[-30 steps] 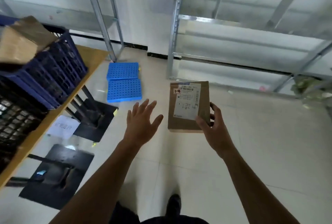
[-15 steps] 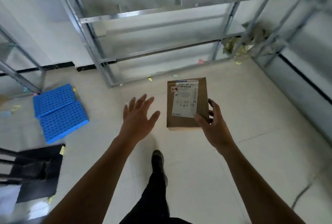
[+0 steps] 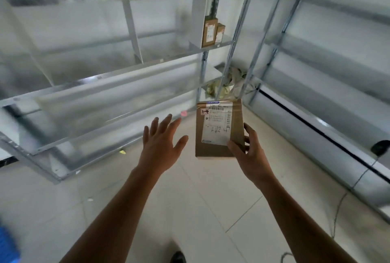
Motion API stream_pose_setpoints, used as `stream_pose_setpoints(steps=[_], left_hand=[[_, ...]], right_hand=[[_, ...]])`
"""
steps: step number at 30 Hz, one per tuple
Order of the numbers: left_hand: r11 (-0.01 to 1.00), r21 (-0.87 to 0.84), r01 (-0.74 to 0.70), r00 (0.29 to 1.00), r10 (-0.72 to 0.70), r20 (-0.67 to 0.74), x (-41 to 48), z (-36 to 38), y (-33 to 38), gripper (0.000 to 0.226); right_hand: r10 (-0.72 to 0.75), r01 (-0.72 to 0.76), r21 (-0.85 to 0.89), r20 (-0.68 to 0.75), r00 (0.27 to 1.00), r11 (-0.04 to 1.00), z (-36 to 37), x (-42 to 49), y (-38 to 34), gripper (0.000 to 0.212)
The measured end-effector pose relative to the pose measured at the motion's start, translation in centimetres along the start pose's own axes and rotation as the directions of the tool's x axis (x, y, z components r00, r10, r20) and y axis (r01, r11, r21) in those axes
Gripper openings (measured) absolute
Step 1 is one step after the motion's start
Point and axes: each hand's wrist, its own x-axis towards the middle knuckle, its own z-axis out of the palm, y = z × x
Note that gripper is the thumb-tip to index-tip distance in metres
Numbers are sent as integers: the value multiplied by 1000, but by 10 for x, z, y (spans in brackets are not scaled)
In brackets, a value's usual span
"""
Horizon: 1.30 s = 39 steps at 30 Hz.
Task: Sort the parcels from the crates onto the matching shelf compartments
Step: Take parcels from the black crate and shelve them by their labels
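Observation:
My right hand [image 3: 248, 153] grips a brown cardboard parcel [image 3: 218, 128] by its lower right corner, thumb on the white shipping label, which carries a red-edged tag with a handwritten mark. The parcel is held upright in the air, label towards me. My left hand [image 3: 161, 143] hovers just left of it with fingers spread, touching nothing. A metal shelf rack [image 3: 130, 66] with white boards stands ahead. Two brown parcels [image 3: 212, 31] stand upright in one of its compartments at the right end.
A second metal rack [image 3: 316, 98] runs along the right side, meeting the first at a corner where crumpled packing material [image 3: 228, 85] lies. A thin cable [image 3: 337, 210] trails on the tiled floor at right. A blue object [image 3: 7, 248] shows at the lower left edge.
The view has swung right and upward from the crates and blue floor tiles to the shelf rack, now much nearer. My hands keep the same pose, the right one still holding the parcel.

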Motion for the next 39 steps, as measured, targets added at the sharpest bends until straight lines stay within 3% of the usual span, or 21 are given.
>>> stream_pose_setpoints(steps=[6, 14, 29, 39], left_hand=[[987, -59, -150, 988, 149, -30, 107, -7, 44, 65], [977, -54, -204, 978, 201, -60, 228, 3, 99, 66], [977, 94, -190, 964, 204, -172, 488, 47, 238, 66], [972, 80, -219, 937, 233, -261, 630, 50, 275, 66]], right_hand=[[-48, 49, 4, -134, 990, 999, -40, 86, -13, 68], [-126, 144, 80, -198, 972, 986, -86, 208, 8, 67], [-223, 251, 222, -141, 964, 942, -231, 477, 22, 80], [-258, 270, 263, -80, 963, 926, -261, 636, 18, 83]])
